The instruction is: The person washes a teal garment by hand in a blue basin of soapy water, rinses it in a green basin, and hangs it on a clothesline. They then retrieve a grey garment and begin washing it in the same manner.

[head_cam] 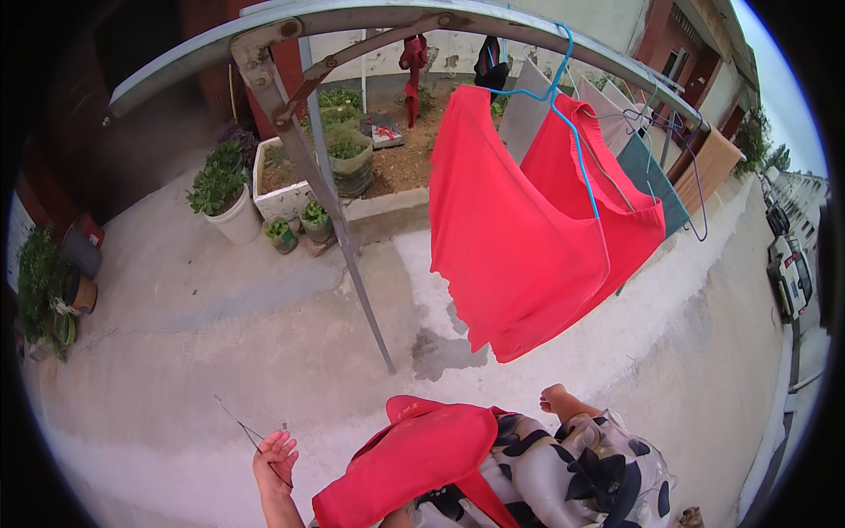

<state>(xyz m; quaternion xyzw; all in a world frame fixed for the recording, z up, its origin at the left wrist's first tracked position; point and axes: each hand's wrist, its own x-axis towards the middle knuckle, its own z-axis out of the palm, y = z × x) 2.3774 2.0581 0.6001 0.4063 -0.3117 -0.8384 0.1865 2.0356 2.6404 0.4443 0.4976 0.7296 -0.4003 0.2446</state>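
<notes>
My left hand [276,457], low and left of centre, has a thin dark wire hanger [245,429] across its palm; it looks nearly edge-on. A red cloth [416,455] with small markings lies draped over my left arm and front. My right hand [556,400] is at the lower right with its fingers curled in, and nothing shows in it. In front of me a red sleeveless garment [515,231] hangs on a blue wire hanger [573,125] from a metal rail [370,20]. It is apart from both hands.
A slanted metal leg [323,178] supports the rail. Farther along hang a teal cloth [653,181], a tan cloth [709,168] and a purple hanger [700,191]. Beyond are a white bucket plant pot [236,218], a planter box [284,198] and a soil bed [403,158]. Concrete ground [198,343] lies below.
</notes>
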